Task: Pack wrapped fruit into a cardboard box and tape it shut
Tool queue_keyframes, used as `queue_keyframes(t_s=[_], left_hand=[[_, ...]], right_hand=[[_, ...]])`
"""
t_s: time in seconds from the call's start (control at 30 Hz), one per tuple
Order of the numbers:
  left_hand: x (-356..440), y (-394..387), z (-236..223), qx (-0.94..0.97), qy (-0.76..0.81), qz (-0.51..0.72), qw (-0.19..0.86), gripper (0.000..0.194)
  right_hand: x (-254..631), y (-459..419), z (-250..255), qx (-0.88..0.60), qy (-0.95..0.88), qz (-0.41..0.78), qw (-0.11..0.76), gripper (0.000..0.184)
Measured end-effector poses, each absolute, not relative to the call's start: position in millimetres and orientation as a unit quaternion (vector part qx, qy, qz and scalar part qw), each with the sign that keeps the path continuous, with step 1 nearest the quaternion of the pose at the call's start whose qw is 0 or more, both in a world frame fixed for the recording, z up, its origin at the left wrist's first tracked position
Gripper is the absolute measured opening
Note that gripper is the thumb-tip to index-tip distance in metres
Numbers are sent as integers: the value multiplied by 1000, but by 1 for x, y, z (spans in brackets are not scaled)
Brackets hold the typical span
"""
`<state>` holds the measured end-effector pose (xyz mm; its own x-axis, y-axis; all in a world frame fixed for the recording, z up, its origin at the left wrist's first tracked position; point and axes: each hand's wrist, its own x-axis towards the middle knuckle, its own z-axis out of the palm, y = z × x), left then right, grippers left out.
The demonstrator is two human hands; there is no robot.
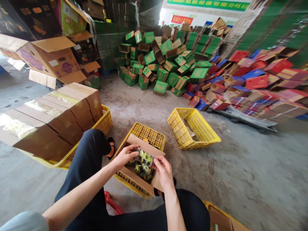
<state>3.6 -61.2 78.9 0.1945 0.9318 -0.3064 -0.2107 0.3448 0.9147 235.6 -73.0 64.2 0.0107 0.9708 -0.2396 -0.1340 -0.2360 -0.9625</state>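
Observation:
Between my two hands is a clear plastic packet (145, 158) of yellow-green things with black spots; their exact kind I cannot make out. My left hand (126, 156) pinches its left end, and my right hand (164, 170) grips the right end. Just below is an open cardboard box (141, 146) with its flaps spread, holding more of the spotted yellow-green pieces (141, 171). The box rests on a yellow plastic crate (154, 132) between my legs. My hands partly cover the box's contents.
Closed cardboard boxes (60, 109) fill a yellow crate on the left. Another yellow crate (204, 128) stands ahead to the right. Behind lie heaped green cartons (161, 86) and red and blue cartons (257, 81). Something red (113, 203) is by my left leg.

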Motion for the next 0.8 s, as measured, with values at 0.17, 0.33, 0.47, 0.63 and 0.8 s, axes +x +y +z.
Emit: queue_keyframes(t_s=[0.17,0.33,0.47,0.63,0.8], left_hand=[[17,-68,77,381,424,394,721,71],[23,-67,70,312,472,335,753,69],[23,-67,67,299,424,369,771,69],[21,-69,73,367,391,427,728,70],[19,-68,75,450,378,416,694,66]], right_hand=[[241,-74,65,-553,-444,518,479,38],[239,-75,64,-545,-485,493,474,35],[237,-75,68,-527,-489,508,475,32],[237,-74,73,-511,-459,555,470,39],[234,-76,70,-507,-391,645,417,62]])
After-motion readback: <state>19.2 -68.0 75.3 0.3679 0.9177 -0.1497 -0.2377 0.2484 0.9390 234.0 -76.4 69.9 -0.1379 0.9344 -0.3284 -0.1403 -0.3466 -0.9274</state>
